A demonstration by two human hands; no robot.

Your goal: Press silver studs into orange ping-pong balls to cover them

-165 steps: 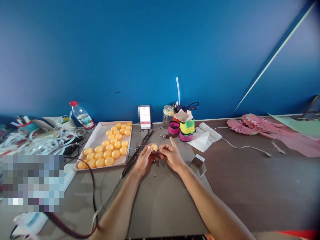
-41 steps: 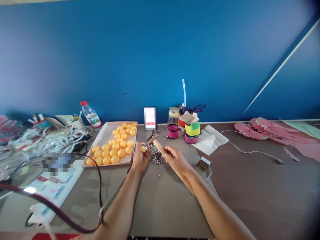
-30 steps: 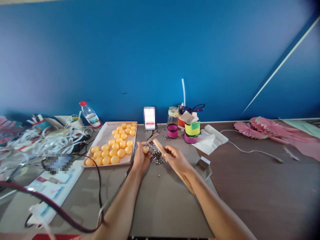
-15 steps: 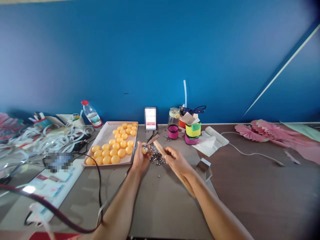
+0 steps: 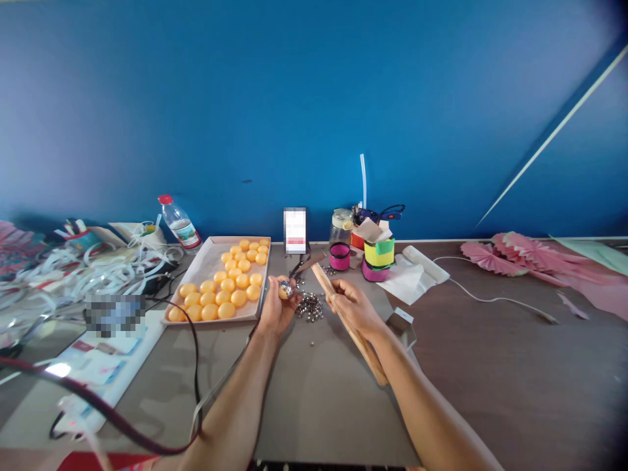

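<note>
The left hand (image 5: pixel 277 307) cups one yellow ball (image 5: pixel 281 292) with silvery bits on it, above the grey mat (image 5: pixel 338 405); the right hand (image 5: pixel 352 306) is wrapped round one wooden-handled tool (image 5: pixel 362 345), its head near the ball. Between the hands lies a heap of beads (image 5: pixel 310 307), one stray bead (image 5: pixel 313 343) nearer the person. Leftward, one tray (image 5: pixel 199 256) holds over two dozen yellow balls (image 5: pixel 226 311), one bottle (image 5: pixel 180 226) behind it. The brown tabletop (image 5: pixel 490 366) meets a blue wall (image 5: pixel 314 98).
</note>
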